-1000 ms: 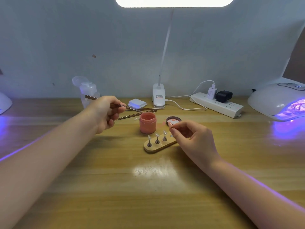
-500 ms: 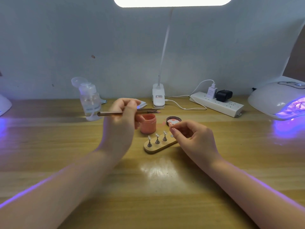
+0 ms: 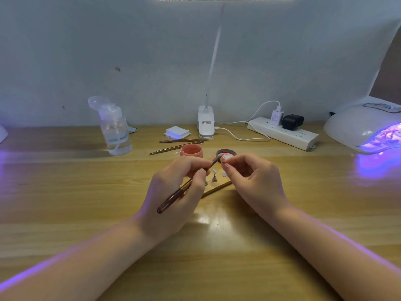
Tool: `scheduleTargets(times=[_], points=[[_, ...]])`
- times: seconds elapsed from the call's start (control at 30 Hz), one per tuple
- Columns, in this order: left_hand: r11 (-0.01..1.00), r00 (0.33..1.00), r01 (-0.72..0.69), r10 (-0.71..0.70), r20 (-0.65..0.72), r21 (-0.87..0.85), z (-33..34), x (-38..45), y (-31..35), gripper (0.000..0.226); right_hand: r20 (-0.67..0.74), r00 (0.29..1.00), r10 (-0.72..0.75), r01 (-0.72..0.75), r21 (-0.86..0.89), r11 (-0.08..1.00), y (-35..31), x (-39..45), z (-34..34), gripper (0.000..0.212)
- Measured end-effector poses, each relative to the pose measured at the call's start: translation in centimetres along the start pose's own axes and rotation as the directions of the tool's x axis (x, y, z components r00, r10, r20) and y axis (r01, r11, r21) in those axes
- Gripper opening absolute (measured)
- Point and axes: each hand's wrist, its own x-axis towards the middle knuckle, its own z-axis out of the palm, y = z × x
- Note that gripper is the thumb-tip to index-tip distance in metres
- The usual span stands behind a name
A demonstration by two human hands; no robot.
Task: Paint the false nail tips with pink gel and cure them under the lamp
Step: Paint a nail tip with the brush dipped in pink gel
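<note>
The left hand (image 3: 173, 192) grips a slim brown-handled brush (image 3: 184, 187), fingers curled round its shaft, the tip reaching a small pale false nail tip (image 3: 226, 158) pinched between the right hand's (image 3: 253, 181) thumb and forefinger. Just beyond both sets of fingertips stand a round pink gel pot (image 3: 192, 150) and its dark lid (image 3: 225, 152). Below the fingers lies an oval wooden holder (image 3: 217, 187) with metal stands.

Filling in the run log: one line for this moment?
left hand: holds brush | right hand: pinches nail tip | brush at tip
</note>
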Motion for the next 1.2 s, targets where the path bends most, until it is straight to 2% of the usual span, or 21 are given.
scheduleTargets(times=[0.1, 0.13, 0.17, 0.2, 0.23, 0.27, 0.3, 0.33, 0.5, 0.6, 0.77, 0.97, 1.1, 1.2], points=[[0.998, 0.998, 0.067, -0.067, 0.008, 0.012, -0.1, 0.5, 0.7, 0.021, 0.004, 1.000, -0.005, 0.005, -0.014, 1.000, -0.1, 0.0, 0.0, 0.008], [0.990, 0.989, 0.140, -0.138, 0.053, -0.033, 0.1, 1.0, 0.9, 0.021, 0.006, 1.000, -0.006, 0.006, -0.019, 1.000, -0.1, 0.0, 0.0, 0.008], [0.951, 0.956, 0.277, -0.258, 0.137, -0.141, 0.1, 1.6, 1.0, 0.023, 0.007, 1.000, -0.005, 0.005, -0.022, 1.000, -0.1, 0.0, 0.0, 0.008], [0.911, 0.915, 0.382, -0.349, 0.200, -0.156, 0.0, 1.9, 0.8, 0.026, 0.007, 1.000, -0.002, 0.002, -0.023, 1.000, -0.1, 0.1, 0.0, 0.008], [0.919, 0.919, 0.369, -0.339, 0.203, -0.137, -0.1, 1.9, 0.9, 0.025, 0.007, 1.000, -0.001, 0.001, -0.023, 1.000, -0.1, 0.1, 0.0, 0.008], [0.968, 0.972, 0.222, -0.209, 0.110, -0.119, 0.0, 1.5, 0.9, 0.021, 0.006, 1.000, -0.003, 0.003, -0.021, 1.000, -0.1, 0.1, 0.0, 0.008], [0.988, 0.990, 0.137, -0.138, 0.000, -0.076, 0.1, 1.2, 1.0, 0.022, 0.005, 1.000, -0.006, 0.006, -0.019, 1.000, -0.1, 0.1, -0.1, 0.008], [0.994, 0.994, 0.094, -0.096, -0.045, -0.057, -0.1, 0.5, 0.8, 0.024, 0.003, 1.000, -0.008, 0.008, -0.017, 1.000, -0.2, 0.0, -0.1, 0.007], [0.993, 0.996, 0.093, -0.092, 0.019, -0.072, 0.0, 0.2, -0.3, 0.020, 0.007, 1.000, -0.014, 0.014, -0.022, 1.000, -0.2, 0.0, -0.1, 0.008], [0.994, 0.998, 0.057, -0.057, 0.004, -0.093, -0.1, -0.1, -0.1, 0.023, -0.002, 1.000, -0.019, 0.018, -0.029, 0.999, -0.2, 0.1, -0.1, 0.009], [0.985, 0.990, 0.142, -0.141, 0.017, -0.096, 0.2, 0.1, -0.2, 0.020, -0.012, 0.999, -0.043, 0.042, -0.052, 0.998, -0.2, 0.1, -0.1, 0.009], [0.999, 0.998, 0.037, -0.037, -0.043, -0.005, -0.1, 0.1, 0.0, 0.024, -0.008, 0.999, -0.040, 0.040, -0.066, 0.997, -0.2, 0.1, -0.1, 0.009], [0.991, 0.990, 0.137, -0.137, -0.039, -0.012, 0.2, 0.2, -0.1, 0.023, 0.002, 0.999, -0.032, 0.032, -0.055, 0.998, -0.3, 0.0, -0.1, 0.009], [0.986, 0.988, 0.154, -0.155, -0.010, -0.067, 0.1, 0.2, -0.1, 0.021, 0.010, 1.000, -0.024, 0.024, -0.048, 0.999, -0.3, 0.0, -0.2, 0.009]])
